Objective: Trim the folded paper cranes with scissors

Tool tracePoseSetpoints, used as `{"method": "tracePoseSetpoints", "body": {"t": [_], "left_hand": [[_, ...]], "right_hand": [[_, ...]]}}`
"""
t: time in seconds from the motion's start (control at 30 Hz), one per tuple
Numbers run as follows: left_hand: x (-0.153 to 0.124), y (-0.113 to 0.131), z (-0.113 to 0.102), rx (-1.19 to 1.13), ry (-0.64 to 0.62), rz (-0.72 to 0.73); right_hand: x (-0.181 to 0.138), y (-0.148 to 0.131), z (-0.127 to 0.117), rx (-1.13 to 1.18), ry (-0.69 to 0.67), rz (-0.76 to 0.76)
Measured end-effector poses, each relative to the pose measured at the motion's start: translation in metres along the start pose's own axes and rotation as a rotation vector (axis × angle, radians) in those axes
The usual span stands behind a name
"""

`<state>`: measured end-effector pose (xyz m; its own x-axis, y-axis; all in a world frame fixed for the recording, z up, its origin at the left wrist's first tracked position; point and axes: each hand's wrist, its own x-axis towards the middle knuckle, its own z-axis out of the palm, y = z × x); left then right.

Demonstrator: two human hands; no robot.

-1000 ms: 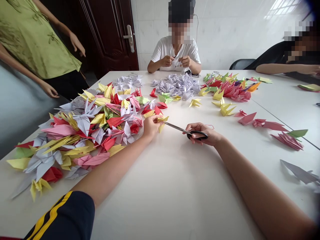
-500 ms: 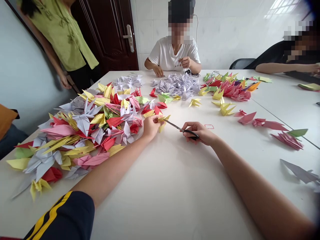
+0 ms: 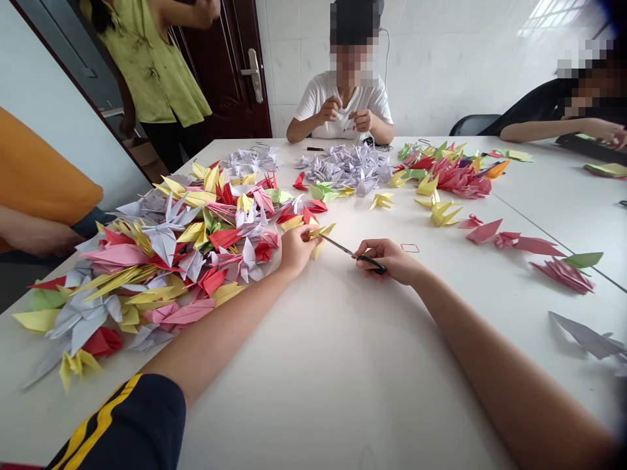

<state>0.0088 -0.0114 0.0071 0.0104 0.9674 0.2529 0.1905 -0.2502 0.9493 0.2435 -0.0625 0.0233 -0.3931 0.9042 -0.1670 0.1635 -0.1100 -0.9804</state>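
Between the fingers of my left hand (image 3: 296,249) is a small yellow paper crane (image 3: 323,232), held just above the white table. My right hand (image 3: 389,260) is closed around the black handles of a pair of scissors (image 3: 343,249). The scissors' blades point left, and their tips reach the yellow crane; whether they are cutting into it I cannot tell. Beside my left hand spreads a large heap of folded paper cranes (image 3: 166,238) in white, yellow, red, pink and green. A small red loop (image 3: 410,248) lies just beyond my right hand.
White cranes (image 3: 350,166) are piled at the table's far side, before a seated person (image 3: 343,108). Pink and mixed cranes (image 3: 458,176) lie to their right. Several pink pieces (image 3: 519,243) trail toward the right. Another person's arm (image 3: 548,132) rests far right; two people stand at the left.
My hands stay nearly still, the scissors' handles drawn slightly closer together. The person opposite has raised one hand. A person in orange has come further in at the left; the one in green lifts an arm.
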Motion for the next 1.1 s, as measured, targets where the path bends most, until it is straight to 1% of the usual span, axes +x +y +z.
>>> {"method": "tracePoseSetpoints", "body": {"t": [0.2,0.4,0.53,0.67,0.8,1.1], "left_hand": [[-0.001,0.003,0.000,0.038,0.046,-0.009],[0.000,0.001,-0.001,0.042,0.036,0.001],[0.001,0.000,0.000,0.011,0.032,-0.005],[0.002,-0.003,0.000,-0.066,-0.004,-0.029],[0.004,-0.007,-0.002,-0.127,-0.047,-0.009],[0.007,-0.009,-0.003,-0.156,0.016,-0.055]], "right_hand": [[0.000,0.001,0.001,0.031,0.027,-0.018],[0.002,0.003,0.003,-0.016,0.036,-0.016],[0.002,0.002,0.004,-0.004,0.037,-0.019],[0.001,0.003,0.004,0.019,0.028,-0.026],[0.002,0.004,0.004,0.010,0.046,-0.019],[0.002,0.003,0.005,0.004,0.069,-0.012]]}}
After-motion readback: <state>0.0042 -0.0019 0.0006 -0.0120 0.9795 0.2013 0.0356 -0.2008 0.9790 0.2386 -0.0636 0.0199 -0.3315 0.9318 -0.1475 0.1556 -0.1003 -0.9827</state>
